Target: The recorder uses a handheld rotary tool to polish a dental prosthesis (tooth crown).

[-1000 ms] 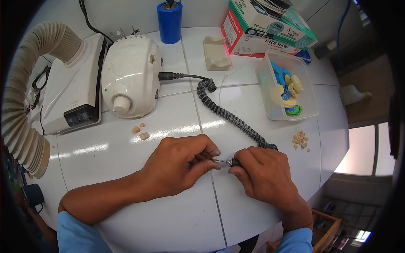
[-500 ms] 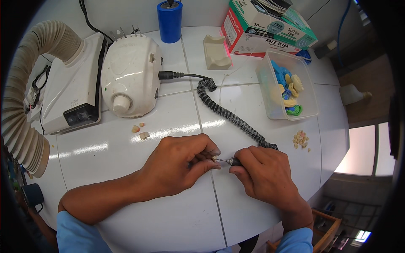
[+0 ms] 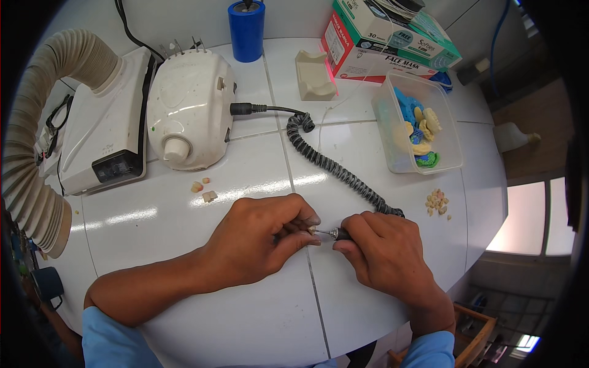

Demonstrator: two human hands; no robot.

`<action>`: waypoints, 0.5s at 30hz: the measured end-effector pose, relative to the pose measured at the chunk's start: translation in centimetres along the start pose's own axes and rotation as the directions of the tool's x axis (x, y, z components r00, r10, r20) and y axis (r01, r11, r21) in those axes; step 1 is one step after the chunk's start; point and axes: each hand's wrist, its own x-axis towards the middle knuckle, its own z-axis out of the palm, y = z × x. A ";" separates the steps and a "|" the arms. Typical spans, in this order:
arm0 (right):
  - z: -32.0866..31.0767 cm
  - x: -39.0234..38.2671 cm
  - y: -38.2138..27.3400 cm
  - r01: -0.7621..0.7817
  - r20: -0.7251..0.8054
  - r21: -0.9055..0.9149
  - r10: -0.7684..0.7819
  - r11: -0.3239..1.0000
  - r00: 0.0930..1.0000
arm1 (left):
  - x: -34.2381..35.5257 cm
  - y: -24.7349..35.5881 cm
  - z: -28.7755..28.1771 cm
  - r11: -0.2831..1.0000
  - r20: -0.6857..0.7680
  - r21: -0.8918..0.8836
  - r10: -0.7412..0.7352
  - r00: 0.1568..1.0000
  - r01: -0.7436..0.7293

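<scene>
Between thumb and forefinger, my left hand (image 3: pixel 270 236) pinches a tiny cream-coloured dental crown (image 3: pixel 312 230). Its far side is hidden by the fingertips. My right hand (image 3: pixel 386 251) is closed round the black grip of a rotary handpiece (image 3: pixel 341 234), whose thin metal bur (image 3: pixel 324 232) points left and meets the crown. A coiled dark cord (image 3: pixel 343 175) runs from behind the right hand up to the white micromotor control box (image 3: pixel 187 110). Both hands are above the white tiled tabletop (image 3: pixel 245 319), close together.
Several cream pieces (image 3: pixel 437 201) lie beyond my right hand, and a few more (image 3: pixel 201 187) near the control box. A clear plastic tub (image 3: pixel 451 156) holds coloured moulded pieces. A ribbed hose (image 3: pixel 27 122) curves along the left. Boxes (image 3: pixel 380 46), a beige stand (image 3: pixel 316 83) and a blue cylinder (image 3: pixel 246 37) stand behind.
</scene>
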 end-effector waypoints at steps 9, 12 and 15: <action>0.1 0.0 -0.1 -0.005 -0.001 -0.013 0.005 1.000 1.000 | 0.0 0.1 0.0 1.000 0.011 0.005 -0.019 1.000 0.019; 0.1 0.1 -0.2 0.002 -0.009 -0.027 -0.002 1.000 1.000 | 0.0 0.1 0.0 1.000 0.013 0.008 -0.017 1.000 0.017; 0.0 0.1 -0.1 0.008 0.006 -0.023 -0.008 1.000 1.000 | -0.1 0.0 0.0 1.000 0.016 0.009 -0.017 1.000 0.017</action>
